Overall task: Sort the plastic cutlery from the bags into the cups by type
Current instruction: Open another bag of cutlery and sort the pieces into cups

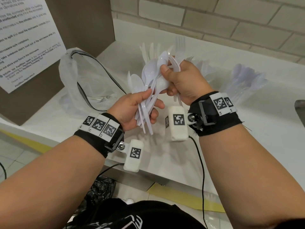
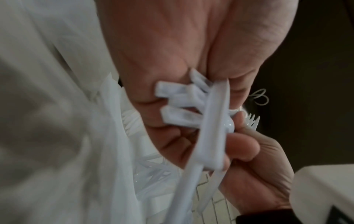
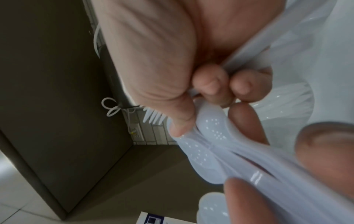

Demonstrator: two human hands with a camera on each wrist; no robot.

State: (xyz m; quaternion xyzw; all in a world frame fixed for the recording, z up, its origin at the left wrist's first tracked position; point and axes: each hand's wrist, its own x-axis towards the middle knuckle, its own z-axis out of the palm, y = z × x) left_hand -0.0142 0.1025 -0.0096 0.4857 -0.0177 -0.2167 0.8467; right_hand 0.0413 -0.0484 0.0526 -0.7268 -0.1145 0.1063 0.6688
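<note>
Left hand: the left hand (image 1: pixel 132 111) is above the counter, with the thumb and curled fingers closed around the handles of a bunch of spoons (image 1: pixel 151 76).
Right hand: the right hand (image 1: pixel 184 83) is just beside the left one, a bit higher, and its fingers and thumb are also curled around the same bunch, near the bowls of the spoons.
Spoons: they are white plastic, many together, with bowls pointing up and away from the person and handle ends sticking out under the left hand. In the left wrist view the flat handle ends (image 2: pixel 180 106) come out between the palm and the fingers. In the right wrist view the shiny bowls (image 3: pixel 210 136) are pressed under the right thumb.
Bag: a clear plastic bag (image 1: pixel 71 75) stands open on the counter, left of the hands, and some cutlery is visible low inside it.
Cups: behind the hands, upright cutlery (image 1: pixel 179 45) with fork ends on top stands at the wall; the cup under it is hidden by the hands. To the right a clear cup of spoons (image 1: pixel 247 80) stands on the counter, well apart from the bag.
Counter: the white counter (image 1: pixel 49 116) meets a wall of pale bricks (image 1: pixel 231 22).
Notice: a printed paper notice (image 1: pixel 24 38) hangs on the brown panel at the left.
</note>
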